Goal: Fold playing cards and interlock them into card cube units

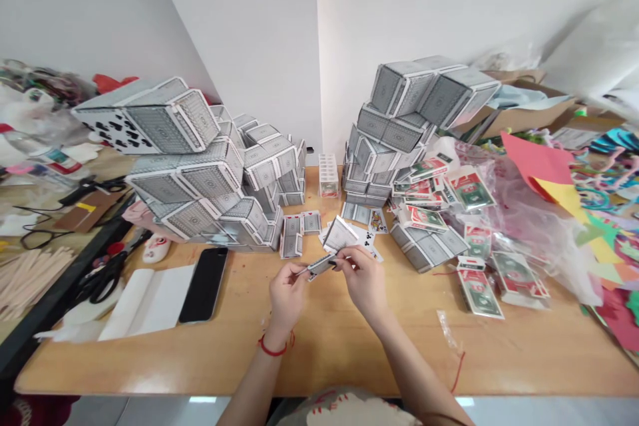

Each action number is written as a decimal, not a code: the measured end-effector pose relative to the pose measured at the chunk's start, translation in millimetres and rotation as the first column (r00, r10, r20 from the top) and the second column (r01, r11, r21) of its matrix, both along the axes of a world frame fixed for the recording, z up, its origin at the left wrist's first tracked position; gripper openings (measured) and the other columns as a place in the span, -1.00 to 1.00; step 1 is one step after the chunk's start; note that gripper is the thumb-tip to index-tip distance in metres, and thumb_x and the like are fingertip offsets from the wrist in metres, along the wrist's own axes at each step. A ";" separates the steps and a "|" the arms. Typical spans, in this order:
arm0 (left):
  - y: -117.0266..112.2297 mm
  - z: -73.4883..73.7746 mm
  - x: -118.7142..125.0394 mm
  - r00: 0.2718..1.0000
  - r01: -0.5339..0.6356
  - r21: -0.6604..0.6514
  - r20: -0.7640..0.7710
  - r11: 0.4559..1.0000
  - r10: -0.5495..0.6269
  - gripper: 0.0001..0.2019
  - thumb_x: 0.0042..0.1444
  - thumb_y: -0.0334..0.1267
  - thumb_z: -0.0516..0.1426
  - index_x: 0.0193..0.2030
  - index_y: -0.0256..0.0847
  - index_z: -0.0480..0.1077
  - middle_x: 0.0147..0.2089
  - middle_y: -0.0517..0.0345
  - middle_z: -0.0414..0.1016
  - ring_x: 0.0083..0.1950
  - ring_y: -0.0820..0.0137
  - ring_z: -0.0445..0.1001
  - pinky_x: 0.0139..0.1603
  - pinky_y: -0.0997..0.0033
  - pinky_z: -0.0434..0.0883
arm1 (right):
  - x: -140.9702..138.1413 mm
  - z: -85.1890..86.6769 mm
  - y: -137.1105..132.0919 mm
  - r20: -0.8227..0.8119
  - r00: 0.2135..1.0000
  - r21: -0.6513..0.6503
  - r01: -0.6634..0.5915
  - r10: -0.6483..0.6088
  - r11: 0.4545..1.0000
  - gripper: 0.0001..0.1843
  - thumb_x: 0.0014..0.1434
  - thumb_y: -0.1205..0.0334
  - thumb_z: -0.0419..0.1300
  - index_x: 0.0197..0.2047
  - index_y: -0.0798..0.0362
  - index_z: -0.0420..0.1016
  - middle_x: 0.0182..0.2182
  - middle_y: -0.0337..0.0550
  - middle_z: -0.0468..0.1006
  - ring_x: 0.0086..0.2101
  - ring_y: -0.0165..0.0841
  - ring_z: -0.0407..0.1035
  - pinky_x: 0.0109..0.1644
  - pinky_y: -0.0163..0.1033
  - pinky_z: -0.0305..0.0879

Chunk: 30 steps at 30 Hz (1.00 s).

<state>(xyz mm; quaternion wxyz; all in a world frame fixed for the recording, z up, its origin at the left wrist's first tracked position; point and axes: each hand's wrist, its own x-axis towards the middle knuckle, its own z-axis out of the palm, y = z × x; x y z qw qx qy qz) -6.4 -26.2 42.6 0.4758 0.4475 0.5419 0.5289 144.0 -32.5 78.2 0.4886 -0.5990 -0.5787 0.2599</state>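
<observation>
My left hand [286,294] and my right hand [363,278] meet above the middle of the wooden table [324,346]. Both are closed on a small folded stack of grey-backed playing cards [320,264], held flat between the fingertips. A red string circles my left wrist. Just beyond the hands lie loose cards [349,234], some face up, some face down. Small folded card pieces [292,236] stand next to them.
Two tall piles of blocks built from cards rise at the back, one at the left [200,173] and one at the right [399,126]. Card packs in wrappers [474,239] lie at the right beside coloured paper [564,186]. A black phone [204,283], white paper and scissors [102,279] lie at the left.
</observation>
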 end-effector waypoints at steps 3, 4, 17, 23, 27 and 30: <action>-3.0 3.4 -1.2 1.000 0.019 0.008 0.011 1.000 -0.019 -0.91 -0.14 -0.32 0.17 -0.55 -0.23 0.32 -0.41 0.14 0.47 -0.38 0.42 0.41 -0.35 0.49 0.31 | -0.2 4.8 0.0 0.002 1.000 0.023 -0.016 0.016 1.000 -0.87 0.04 0.33 0.07 -0.52 0.02 0.37 -0.50 -0.21 0.43 -0.47 -0.37 0.30 -0.39 -0.30 0.21; -3.7 4.1 -1.8 1.000 0.025 0.012 0.011 1.000 -0.025 -0.90 -0.14 -0.31 0.17 -0.55 -0.23 0.31 -0.39 0.12 0.48 -0.37 0.41 0.41 -0.35 0.48 0.31 | 0.0 6.4 0.2 -0.004 1.000 0.026 -0.019 0.019 0.999 -0.87 0.04 0.32 0.07 -0.51 0.02 0.37 -0.50 -0.20 0.43 -0.47 -0.37 0.29 -0.40 -0.30 0.20; -6.8 8.7 3.5 0.999 -0.047 0.023 0.017 0.999 0.047 -0.83 -0.13 -0.28 0.16 -0.54 -0.22 0.21 -0.39 0.09 0.49 -0.38 0.42 0.44 -0.40 0.50 0.34 | 4.0 3.9 2.5 -0.032 0.994 0.043 -0.106 0.108 0.993 -0.86 0.06 0.33 0.07 -0.50 0.04 0.40 -0.49 -0.19 0.41 -0.49 -0.41 0.29 -0.47 -0.35 0.23; -1.9 5.2 5.0 0.997 -0.063 -0.037 -0.034 0.997 0.062 -0.92 -0.16 -0.30 0.13 -0.50 -0.26 0.34 -0.44 0.12 0.50 -0.39 0.39 0.45 -0.36 0.46 0.36 | 3.0 -2.6 1.8 -0.050 0.997 0.083 -0.058 0.062 0.995 -0.88 0.04 0.32 0.12 -0.48 0.03 0.44 -0.50 -0.20 0.45 -0.50 -0.42 0.31 -0.50 -0.36 0.26; -2.1 -1.0 0.8 0.998 0.037 -0.061 -0.051 0.997 -0.040 -0.80 -0.11 -0.23 0.13 -0.34 -0.27 0.43 -0.37 0.08 0.51 -0.34 0.35 0.45 -0.32 0.43 0.37 | 1.9 -7.6 0.6 -0.052 0.998 0.108 -0.015 0.020 0.994 -0.87 0.06 0.31 0.10 -0.43 0.02 0.47 -0.45 -0.18 0.48 -0.46 -0.40 0.34 -0.45 -0.33 0.30; -4.8 -6.5 -3.6 0.992 0.120 -0.066 -0.021 0.991 -0.122 -0.71 -0.07 -0.17 0.12 -0.22 -0.28 0.42 -0.29 0.03 0.51 -0.27 0.32 0.45 -0.31 0.43 0.36 | 2.3 -9.8 -0.4 -0.035 0.999 0.089 -0.018 0.021 0.996 -0.87 0.06 0.31 0.10 -0.42 0.01 0.48 -0.45 -0.18 0.49 -0.45 -0.39 0.34 -0.44 -0.32 0.29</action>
